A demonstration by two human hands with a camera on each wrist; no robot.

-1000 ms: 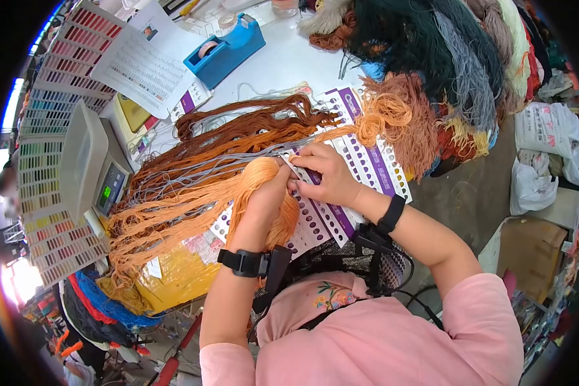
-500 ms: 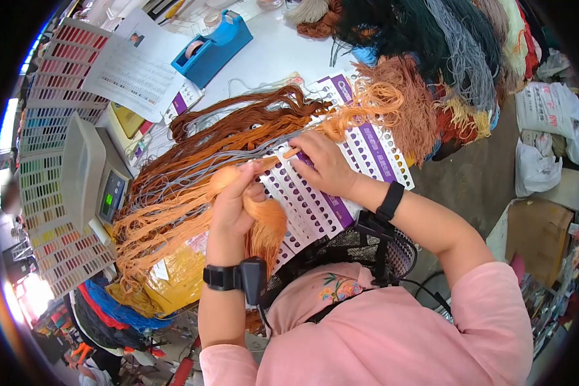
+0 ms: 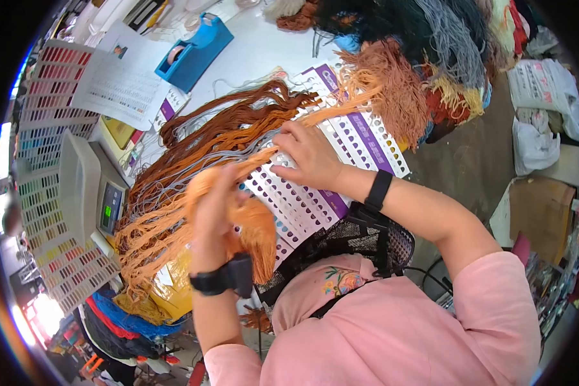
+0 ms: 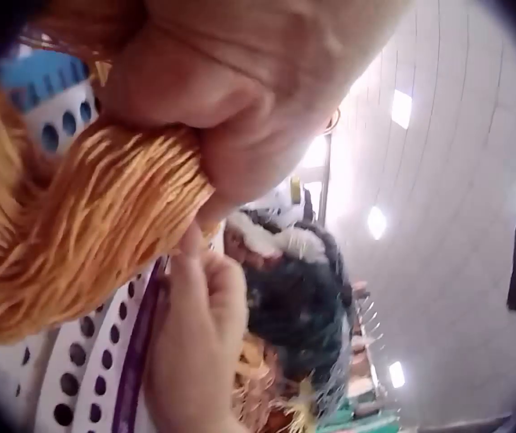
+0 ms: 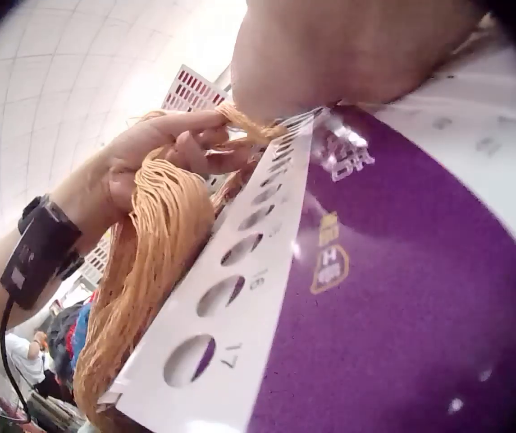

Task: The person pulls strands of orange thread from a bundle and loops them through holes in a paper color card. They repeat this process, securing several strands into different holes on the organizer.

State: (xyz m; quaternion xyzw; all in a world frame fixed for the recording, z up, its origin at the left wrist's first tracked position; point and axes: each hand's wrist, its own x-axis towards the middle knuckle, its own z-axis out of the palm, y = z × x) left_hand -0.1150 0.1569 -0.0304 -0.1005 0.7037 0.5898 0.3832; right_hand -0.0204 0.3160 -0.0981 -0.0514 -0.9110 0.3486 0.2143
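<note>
My left hand [image 3: 215, 209] grips a thick peach skein [image 3: 258, 235], its loops hanging below the fingers; motion blurs this hand. From it a peach strand runs up and right to my right hand [image 3: 310, 154], whose bent fingers and thumb hold it above a white card with rows of holes [image 3: 289, 209]. The left wrist view shows the skein [image 4: 105, 216] beneath my left hand [image 4: 249, 99], with my right hand [image 4: 195, 343] close by. In the right wrist view the strand [image 5: 253, 128] spans the gap beside the punched card [image 5: 226, 298]; the right fingertips are hidden.
Brown and grey yarns [image 3: 231, 119] lie left of the cards. Behind them stand a blue tape dispenser [image 3: 195, 51] and a printed sheet [image 3: 119, 80]. A scale [image 3: 87, 183] is at left, and dark yarn bundles [image 3: 392, 26] are piled at back right.
My left hand has moved left and down with the skein, away from my right hand. The peach strand between them is longer, and the loose loops at upper right have drawn out straighter.
</note>
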